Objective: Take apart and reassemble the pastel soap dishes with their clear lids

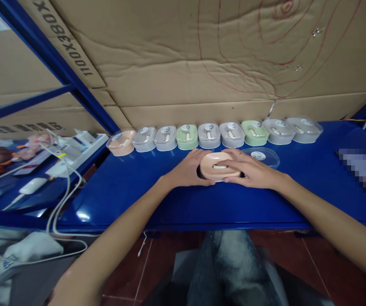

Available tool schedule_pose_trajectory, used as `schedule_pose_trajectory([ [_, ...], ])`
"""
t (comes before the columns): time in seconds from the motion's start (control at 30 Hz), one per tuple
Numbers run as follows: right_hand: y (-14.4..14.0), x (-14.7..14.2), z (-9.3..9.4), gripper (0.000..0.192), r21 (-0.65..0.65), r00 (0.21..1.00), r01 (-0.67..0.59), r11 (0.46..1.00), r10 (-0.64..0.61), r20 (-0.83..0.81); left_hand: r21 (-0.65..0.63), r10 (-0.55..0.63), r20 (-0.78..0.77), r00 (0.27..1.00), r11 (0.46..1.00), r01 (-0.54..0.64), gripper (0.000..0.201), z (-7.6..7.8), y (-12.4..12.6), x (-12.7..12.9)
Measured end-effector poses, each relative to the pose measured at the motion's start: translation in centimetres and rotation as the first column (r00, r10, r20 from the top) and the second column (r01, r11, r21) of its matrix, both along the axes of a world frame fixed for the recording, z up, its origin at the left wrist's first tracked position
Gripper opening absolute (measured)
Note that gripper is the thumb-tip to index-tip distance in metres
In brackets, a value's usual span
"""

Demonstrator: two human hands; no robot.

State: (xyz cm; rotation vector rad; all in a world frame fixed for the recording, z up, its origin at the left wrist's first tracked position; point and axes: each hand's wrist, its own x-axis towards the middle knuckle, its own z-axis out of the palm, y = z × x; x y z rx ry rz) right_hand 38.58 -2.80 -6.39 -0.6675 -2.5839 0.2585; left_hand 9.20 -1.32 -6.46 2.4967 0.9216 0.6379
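- Nearest the camera, at six o'clock, the person's knees in grey jeans (226,263) sit under the front edge of the blue table (138,191).
- Both forearms come up from the lower corners and meet just past the middle of the tabletop.
- The left hand (187,170) is cupped on the nine o'clock end of a peach soap box (218,165), fingers curled against its side, thumb low along the front.
- The right hand (253,171) clasps the three o'clock end, fingers laid flat over the top rim, so the box is squeezed between the two hands while resting on the table.
- Just beyond the right hand, at about one o'clock from the box, a clear lid (262,156) with a round sticker lies flat on the blue surface.
- Further back, a row of nine lidded soap boxes (209,135) runs along the rear edge: peach at the nine o'clock end, then greys, with two greens.
- Out at nine o'clock, a white power strip (74,148) with trailing white cables (58,204).
- Farthest back, at twelve o'clock, a cardboard wall (186,63) with red pen lines.
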Motion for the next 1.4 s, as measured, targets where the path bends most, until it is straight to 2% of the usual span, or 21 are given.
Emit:
schedule_pose_trajectory([
  [0.47,-0.1,0.0,-0.2,0.056,-0.027,0.998,0.048,0.998,-0.047,0.046,-0.017,0.002,-0.021,1.0,1.0,-0.002,0.102,0.1,-0.1,-0.1],
  [0.6,0.1,0.0,-0.4,0.07,-0.034,0.997,0.072,0.997,-0.072,0.004,-0.003,-0.019,0.006,1.0,1.0,0.019,0.091,0.1,-0.2,0.2],
  [0.7,0.2,0.7,0.6,0.081,-0.039,0.988,0.128,0.991,-0.131,-0.083,-0.002,-0.013,0.018,1.0,1.0,0.014,0.092,0.1,-0.1,0.1],
  [0.8,0.6,2.6,2.4,0.073,-0.028,0.966,0.209,0.978,-0.211,-0.15,0.002,-0.011,0.006,1.0,1.0,0.011,0.095,0.2,-0.1,-0.1],
  [0.93,1.9,5.9,3.7,0.064,0.006,0.961,0.274,0.962,-0.273,-0.04,0.005,-0.021,0.014,1.0,1.0,0.021,0.095,0.1,-0.1,-0.2],
  [1.03,2.8,7.6,3.2,0.066,-0.002,0.954,0.297,0.955,-0.297,0.049,-0.005,-0.007,0.022,1.0,1.0,0.007,0.099,-0.1,0.0,-0.3],
  [1.2,3.6,8.6,1.6,0.085,-0.046,0.952,0.282,0.958,-0.274,0.14,-0.064,0.015,-0.004,1.0,0.998,-0.016,0.112,-0.1,-0.2,-0.3],
  [1.3,3.9,8.8,1.2,0.082,-0.073,0.96,0.257,0.964,-0.246,0.136,-0.07,0.018,-0.004,1.0,0.997,-0.018,0.113,0.2,-0.3,-0.4],
  [1.4,3.8,8.6,1.8,0.074,-0.109,0.964,0.256,0.96,-0.246,0.098,-0.06,0.035,-0.003,0.999,0.998,-0.035,0.109,0.3,-0.3,-0.4],
])
